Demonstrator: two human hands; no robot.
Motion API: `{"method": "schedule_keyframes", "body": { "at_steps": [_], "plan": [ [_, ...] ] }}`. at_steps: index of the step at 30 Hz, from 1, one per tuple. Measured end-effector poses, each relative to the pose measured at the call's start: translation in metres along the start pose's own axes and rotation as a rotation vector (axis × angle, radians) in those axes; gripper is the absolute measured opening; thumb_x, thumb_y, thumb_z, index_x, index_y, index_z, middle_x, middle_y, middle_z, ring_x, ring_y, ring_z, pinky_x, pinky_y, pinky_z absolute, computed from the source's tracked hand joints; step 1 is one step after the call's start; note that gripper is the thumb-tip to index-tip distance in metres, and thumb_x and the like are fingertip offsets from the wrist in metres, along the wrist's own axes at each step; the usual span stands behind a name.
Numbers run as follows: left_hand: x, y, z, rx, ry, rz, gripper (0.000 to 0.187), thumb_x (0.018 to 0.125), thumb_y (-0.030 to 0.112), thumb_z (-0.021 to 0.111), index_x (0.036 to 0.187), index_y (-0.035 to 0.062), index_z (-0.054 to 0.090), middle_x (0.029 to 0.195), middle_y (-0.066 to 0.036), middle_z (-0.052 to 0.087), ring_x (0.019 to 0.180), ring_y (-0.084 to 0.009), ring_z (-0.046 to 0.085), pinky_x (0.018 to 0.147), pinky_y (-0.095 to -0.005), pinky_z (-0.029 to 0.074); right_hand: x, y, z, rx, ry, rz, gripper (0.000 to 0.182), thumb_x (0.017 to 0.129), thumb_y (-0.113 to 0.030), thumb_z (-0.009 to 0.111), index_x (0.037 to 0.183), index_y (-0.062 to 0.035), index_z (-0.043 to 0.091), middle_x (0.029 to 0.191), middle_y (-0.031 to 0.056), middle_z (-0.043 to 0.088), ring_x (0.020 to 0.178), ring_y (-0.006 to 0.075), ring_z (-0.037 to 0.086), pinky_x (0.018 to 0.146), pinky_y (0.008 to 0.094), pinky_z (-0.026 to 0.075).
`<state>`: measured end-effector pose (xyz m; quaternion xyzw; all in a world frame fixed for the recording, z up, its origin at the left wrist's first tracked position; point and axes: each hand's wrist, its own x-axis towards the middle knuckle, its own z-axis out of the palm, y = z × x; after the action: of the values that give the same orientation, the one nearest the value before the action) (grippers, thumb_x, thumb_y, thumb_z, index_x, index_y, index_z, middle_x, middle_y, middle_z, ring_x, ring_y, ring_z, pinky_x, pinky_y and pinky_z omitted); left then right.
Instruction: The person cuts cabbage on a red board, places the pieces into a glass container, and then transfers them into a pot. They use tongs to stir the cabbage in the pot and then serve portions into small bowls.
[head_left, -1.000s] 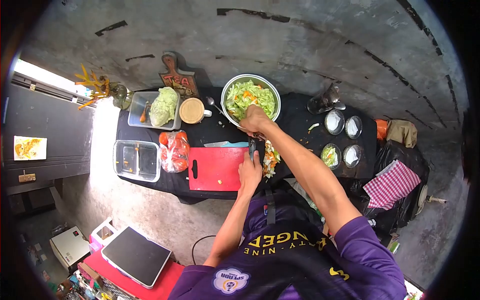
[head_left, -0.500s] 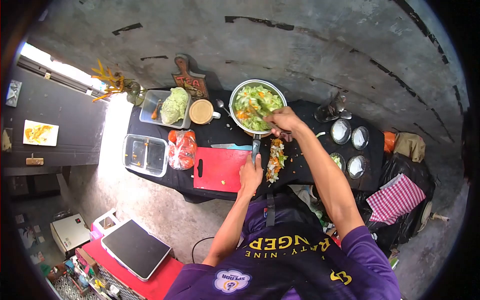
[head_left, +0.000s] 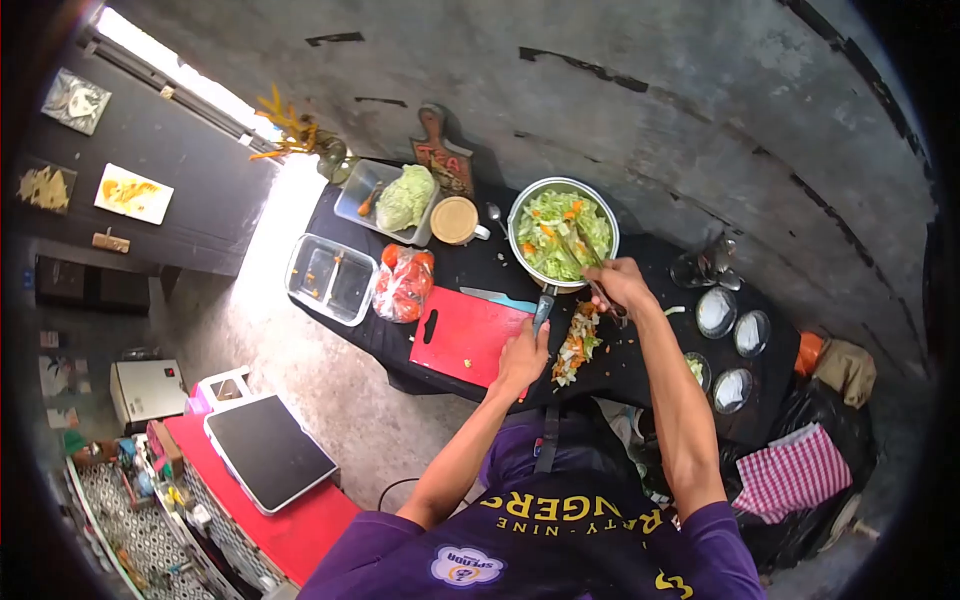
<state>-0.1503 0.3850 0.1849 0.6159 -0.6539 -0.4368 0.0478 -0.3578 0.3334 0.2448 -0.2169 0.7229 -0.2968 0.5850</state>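
My left hand is closed around the dark handle of a light metal saucepan. Chopped cabbage and carrot fill much of the pan. My right hand, at the pan's near right rim, grips what look like slim metal tongs; their far end reaches into the vegetables. Near my left hand lie a red cutting board and a knife with a blue handle. A pile of vegetable scraps sits on the black cloth between my forearms.
Left of the board are a bag of tomatoes, a clear divided container, a tub with cabbage and a lidded mug. Several small bowls stand at the right. A grey wall rises behind the table.
The camera view has turned and shifted, so the table appears lower and further right. The tongs have moved toward the pan's right side among the vegetables. My left hand keeps the pan handle.
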Motion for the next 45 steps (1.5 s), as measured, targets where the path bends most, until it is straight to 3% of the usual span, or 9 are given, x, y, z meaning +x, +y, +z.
{"method": "schedule_keyframes", "body": {
  "at_steps": [12, 16, 21, 26, 27, 31, 34, 36, 45],
  "plan": [
    [-0.008, 0.010, -0.001, 0.019, -0.019, -0.060, 0.048, 0.097, 0.045, 0.038, 0.116, 0.0018, 0.046, 0.092, -0.035, 0.060, 0.091, -0.0545, 0.056, 0.082, -0.0599, 0.042, -0.019, -0.019, -0.018, 0.072, -0.178, -0.079, 0.028, 0.091, -0.019, 0.059, 0.077, 0.0044, 0.059, 0.063, 0.0082, 0.058, 0.043, 0.0118, 0.053, 0.035, 0.0246, 0.041],
    [-0.004, 0.009, -0.002, 0.017, -0.028, -0.043, 0.048, 0.097, 0.044, 0.038, 0.116, 0.0013, 0.046, 0.092, -0.035, 0.061, 0.091, -0.0548, 0.056, 0.082, -0.0600, 0.042, -0.012, -0.015, -0.021, -0.083, -0.169, -0.087, 0.027, 0.091, -0.020, 0.059, 0.081, 0.0056, 0.059, 0.067, 0.0081, 0.060, 0.046, 0.0118, 0.056, 0.038, 0.0241, 0.044],
    [-0.004, 0.010, -0.006, -0.007, -0.044, -0.038, 0.045, 0.097, 0.042, 0.038, 0.114, 0.0012, 0.045, 0.091, -0.036, 0.060, 0.091, -0.0554, 0.055, 0.082, -0.0605, 0.042, -0.020, -0.025, -0.017, -0.150, -0.231, -0.131, 0.026, 0.084, -0.013, 0.063, 0.094, 0.0097, 0.057, 0.067, 0.0096, 0.061, 0.048, 0.0143, 0.060, 0.042, 0.0257, 0.049],
    [0.000, 0.006, -0.010, -0.013, -0.073, -0.024, 0.044, 0.097, 0.042, 0.038, 0.115, 0.0014, 0.045, 0.091, -0.036, 0.060, 0.093, -0.0555, 0.055, 0.082, -0.0609, 0.041, -0.029, -0.048, 0.007, -0.290, -0.212, -0.159, 0.042, 0.082, -0.006, 0.062, 0.116, 0.0137, 0.050, 0.067, 0.0138, 0.062, 0.048, 0.0179, 0.062, 0.043, 0.0299, 0.051],
    [0.000, 0.004, -0.010, -0.009, -0.078, -0.022, 0.044, 0.097, 0.042, 0.038, 0.115, 0.0015, 0.044, 0.091, -0.036, 0.059, 0.093, -0.0555, 0.055, 0.082, -0.0609, 0.042, -0.030, -0.050, 0.014, -0.347, -0.218, -0.168, 0.053, 0.082, -0.006, 0.061, 0.127, 0.0129, 0.043, 0.070, 0.0157, 0.064, 0.049, 0.0180, 0.062, 0.044, 0.0308, 0.051],
    [0.003, -0.002, -0.011, -0.008, -0.100, -0.018, 0.045, 0.097, 0.042, 0.037, 0.117, 0.0020, 0.043, 0.093, -0.037, 0.059, 0.093, -0.0555, 0.055, 0.082, -0.0608, 0.043, -0.006, -0.049, 0.048, -0.613, -0.239, -0.183, 0.054, 0.081, -0.005, 0.058, 0.131, 0.0081, 0.044, 0.079, 0.0196, 0.067, 0.052, 0.0200, 0.065, 0.050, 0.0320, 0.053],
    [0.001, 0.001, -0.012, -0.019, -0.091, -0.014, 0.044, 0.098, 0.042, 0.037, 0.115, 0.0021, 0.042, 0.091, -0.037, 0.059, 0.090, -0.0558, 0.056, 0.080, -0.0609, 0.044, 0.026, -0.039, 0.062, -0.707, -0.206, -0.196, 0.065, 0.080, -0.004, 0.060, 0.140, 0.0047, 0.035, 0.071, 0.0151, 0.065, 0.049, 0.0177, 0.062, 0.045, 0.0304, 0.050],
    [0.001, -0.002, -0.007, -0.013, -0.044, 0.015, 0.041, 0.097, 0.040, 0.040, 0.113, 0.0019, 0.043, 0.080, -0.036, 0.060, 0.083, -0.0561, 0.057, 0.075, -0.0620, 0.044, 0.041, -0.033, 0.073, -0.660, -0.122, -0.204, 0.062, 0.079, -0.003, 0.057, 0.137, 0.0053, 0.040, 0.071, 0.0162, 0.065, 0.050, 0.0197, 0.063, 0.046, 0.0318, 0.051],
    [-0.002, 0.003, -0.016, -0.048, -0.096, -0.016, 0.038, 0.098, 0.037, 0.040, 0.111, 0.0012, 0.044, 0.082, -0.036, 0.060, 0.084, -0.0559, 0.057, 0.075, -0.0622, 0.044, 0.048, -0.026, 0.111, -0.199, 0.140, -0.088, 0.060, 0.077, -0.001, 0.054, 0.135, 0.0073, 0.041, 0.064, 0.0146, 0.062, 0.046, 0.0191, 0.059, 0.039, 0.0325, 0.046]
  ]
}}
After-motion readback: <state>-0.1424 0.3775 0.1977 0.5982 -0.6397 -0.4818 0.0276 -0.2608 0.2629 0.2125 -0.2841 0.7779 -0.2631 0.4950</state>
